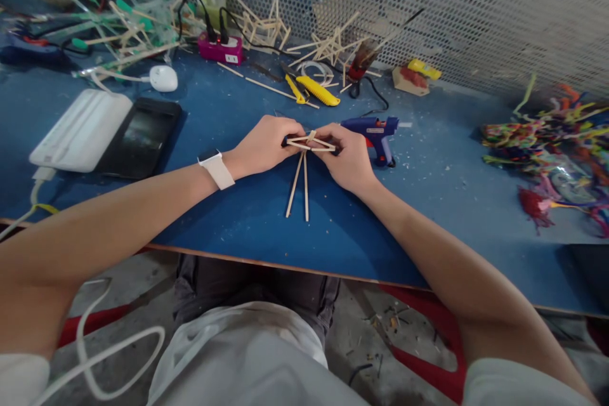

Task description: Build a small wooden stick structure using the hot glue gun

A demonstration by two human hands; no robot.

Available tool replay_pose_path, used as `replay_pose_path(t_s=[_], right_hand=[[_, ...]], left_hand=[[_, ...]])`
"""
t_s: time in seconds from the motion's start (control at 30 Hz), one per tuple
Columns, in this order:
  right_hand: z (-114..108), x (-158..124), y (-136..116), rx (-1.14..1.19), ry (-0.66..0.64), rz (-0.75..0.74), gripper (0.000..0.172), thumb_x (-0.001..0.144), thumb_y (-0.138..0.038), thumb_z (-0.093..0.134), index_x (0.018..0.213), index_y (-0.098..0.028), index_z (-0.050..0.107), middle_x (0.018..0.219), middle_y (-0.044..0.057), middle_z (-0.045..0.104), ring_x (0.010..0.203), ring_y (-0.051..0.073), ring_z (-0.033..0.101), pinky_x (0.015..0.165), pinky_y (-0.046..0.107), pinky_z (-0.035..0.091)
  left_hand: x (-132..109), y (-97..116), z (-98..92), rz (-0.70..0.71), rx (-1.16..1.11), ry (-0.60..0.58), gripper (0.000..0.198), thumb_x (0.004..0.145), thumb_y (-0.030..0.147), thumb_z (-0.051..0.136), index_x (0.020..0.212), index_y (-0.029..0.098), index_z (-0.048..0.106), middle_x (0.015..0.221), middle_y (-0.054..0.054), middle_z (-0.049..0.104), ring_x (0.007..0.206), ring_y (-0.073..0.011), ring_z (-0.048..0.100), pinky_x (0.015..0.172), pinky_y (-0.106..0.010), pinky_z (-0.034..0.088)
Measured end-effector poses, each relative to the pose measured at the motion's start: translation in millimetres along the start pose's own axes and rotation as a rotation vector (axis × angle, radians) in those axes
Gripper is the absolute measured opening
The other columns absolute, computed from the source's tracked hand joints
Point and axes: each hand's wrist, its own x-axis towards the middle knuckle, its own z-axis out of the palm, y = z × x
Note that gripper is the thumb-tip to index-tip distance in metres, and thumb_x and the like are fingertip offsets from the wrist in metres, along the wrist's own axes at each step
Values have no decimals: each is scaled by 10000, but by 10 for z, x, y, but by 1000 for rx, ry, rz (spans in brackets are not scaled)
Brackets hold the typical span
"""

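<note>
Between my two hands is a small frame of thin wooden sticks [305,185], with two long sticks pointing down toward me in a narrow V and shorter ones forming a flat diamond at the top. My left hand [272,143] pinches the left corner of the diamond. On the opposite corner, the fingers of my right hand [346,155] are closed. Just beyond my right hand lies a blue hot glue gun [378,133] on its side, partly covered by that hand. My fingertips hide some of the joints.
Behind my hands lie a yellow utility knife [318,90] and loose sticks [328,47]. A pink power strip [220,49] has plugs in it. To the left are a black phone [140,136] and a white power bank [80,127]. Colourful pipe cleaners [547,133] are heaped at right.
</note>
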Motion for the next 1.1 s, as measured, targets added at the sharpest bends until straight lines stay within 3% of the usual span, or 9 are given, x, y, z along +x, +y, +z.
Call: replay_pose_path(t_s=[0.2,0.53,1.1], right_hand=[[-6,-5,-5,-24,-7,24,294,995,-555,834,1025,-262,835,1008,44,871,887,234,777,789,403,574],[-21,-11,-38,-35,-16,10,142,968,-374,842,1014,-241,823,995,42,863,899,228,783,840,389,600],[-16,-8,-7,-110,-20,1,138,986,-390,818,978,-253,804,967,35,853,866,227,752,798,386,558]], left_hand=[[-8,-17,14,14,-22,15,89,1025,244,767,1030,185,833,1031,-80,861,938,-238,785,851,-340,533],[-7,14,2,11,5,-22,118,1021,219,732,1043,158,832,1028,-94,855,888,-222,756,830,-334,525],[1,-24,17,34,53,-40,106,1011,224,719,1035,180,813,1009,-94,839,926,-249,763,857,-357,541]])
